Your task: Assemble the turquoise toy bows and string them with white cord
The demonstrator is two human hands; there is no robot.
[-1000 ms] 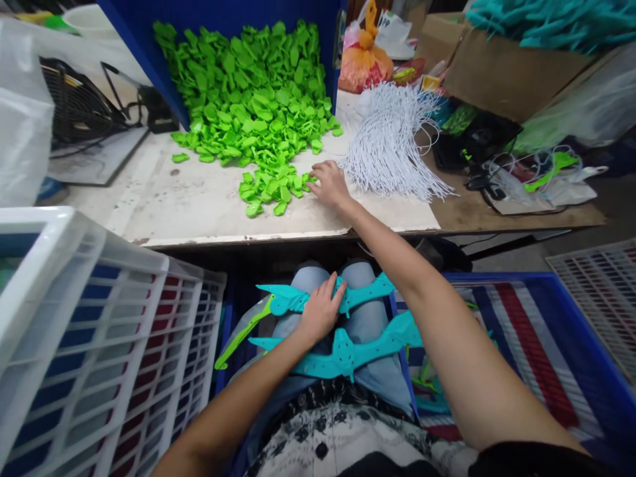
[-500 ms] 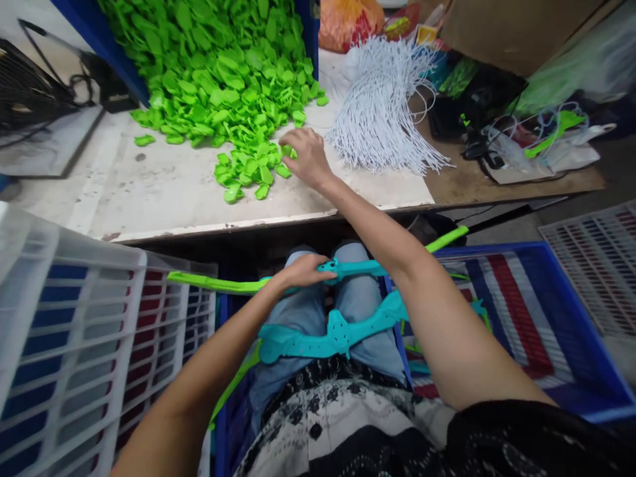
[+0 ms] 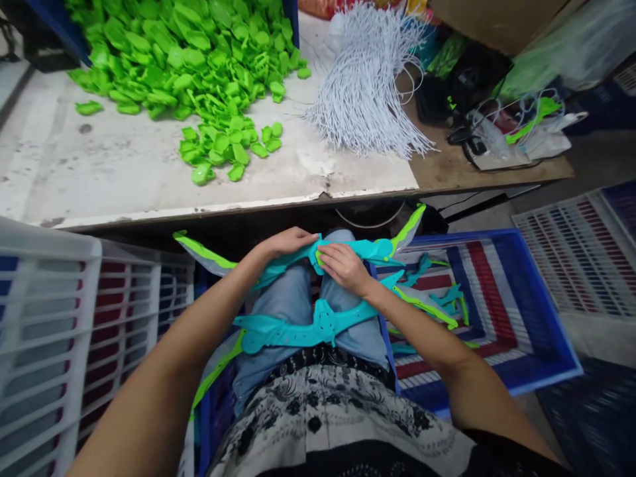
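Over my knees lies a turquoise toy bow (image 3: 365, 249) with bright green tips. My left hand (image 3: 291, 242) is closed around it just left of its middle. My right hand (image 3: 346, 266) is at the bow's middle, its fingers pressed on a small green plastic piece (image 3: 319, 256) that they mostly cover. A second turquoise toy bow (image 3: 293, 334) rests across my lap, nearer my waist, touched by neither hand. On the table ahead is a heap of similar green plastic pieces (image 3: 218, 73), with a few separated toward the table edge.
A bundle of white cords (image 3: 368, 86) lies on the table (image 3: 149, 192), right of the heap. At my right a blue crate (image 3: 541, 318) holds more turquoise and green bows. White slatted crates (image 3: 89, 318) stand at my left. Clutter and a cardboard box (image 3: 501, 23) sit at back right.
My right hand has come back from the green heap to the bow's middle with a small green piece. The bow has turned in my left hand. The view has shifted slightly.
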